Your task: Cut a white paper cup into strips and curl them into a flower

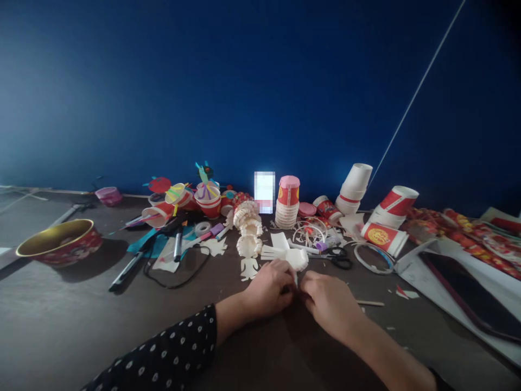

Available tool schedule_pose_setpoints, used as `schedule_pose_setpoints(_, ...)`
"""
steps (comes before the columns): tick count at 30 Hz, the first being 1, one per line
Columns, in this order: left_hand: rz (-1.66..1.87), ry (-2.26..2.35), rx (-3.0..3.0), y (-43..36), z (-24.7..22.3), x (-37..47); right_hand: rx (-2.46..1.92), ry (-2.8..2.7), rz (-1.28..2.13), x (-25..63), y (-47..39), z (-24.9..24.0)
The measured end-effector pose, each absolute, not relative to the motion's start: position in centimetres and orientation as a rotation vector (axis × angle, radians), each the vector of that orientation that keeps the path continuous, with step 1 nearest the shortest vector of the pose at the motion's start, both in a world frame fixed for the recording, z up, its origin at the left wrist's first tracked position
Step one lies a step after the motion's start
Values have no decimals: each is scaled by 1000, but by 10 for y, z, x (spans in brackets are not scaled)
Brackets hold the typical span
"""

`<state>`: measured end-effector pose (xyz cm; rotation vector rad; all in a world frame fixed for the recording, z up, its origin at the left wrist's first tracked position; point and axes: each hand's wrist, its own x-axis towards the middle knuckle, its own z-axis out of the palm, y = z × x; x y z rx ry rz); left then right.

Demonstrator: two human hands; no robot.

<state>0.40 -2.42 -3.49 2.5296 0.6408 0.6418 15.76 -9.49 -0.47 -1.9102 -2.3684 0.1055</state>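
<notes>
A white paper cup piece (pixel 299 259) cut into strips lies at the fingertips of both hands. My left hand (pixel 272 288) curls closed at its near edge, its fingers pinched together. Close by on the right, my right hand (pixel 329 301) is closed too, thumb and fingers at the same edge. What exactly lies between the fingertips is mostly hidden. Just beyond my left hand runs a chain of curled white paper cutouts (pixel 249 245). Scissors (pixel 341 258) with dark handles lie behind my right hand.
A stack of paper cups (pixel 288 203) stands at the back, with leaning cups (pixel 353 190) to its right. On the left are a gold-lined bowl (pixel 61 244), markers (pixel 178 244) and cup crafts (pixel 208 200). A phone (pixel 472 290) and tape roll (pixel 373 259) lie right.
</notes>
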Motion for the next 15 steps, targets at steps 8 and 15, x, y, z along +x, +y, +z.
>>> schedule_pose_setpoints(8, 623, 678, 2554, -25, -35, 3, -1899, -2390, 10, 151, -95, -6)
schedule_pose_setpoints(15, 610, 726, 2508, -27, -35, 4, -1942, -2406, 20, 148, -94, -2)
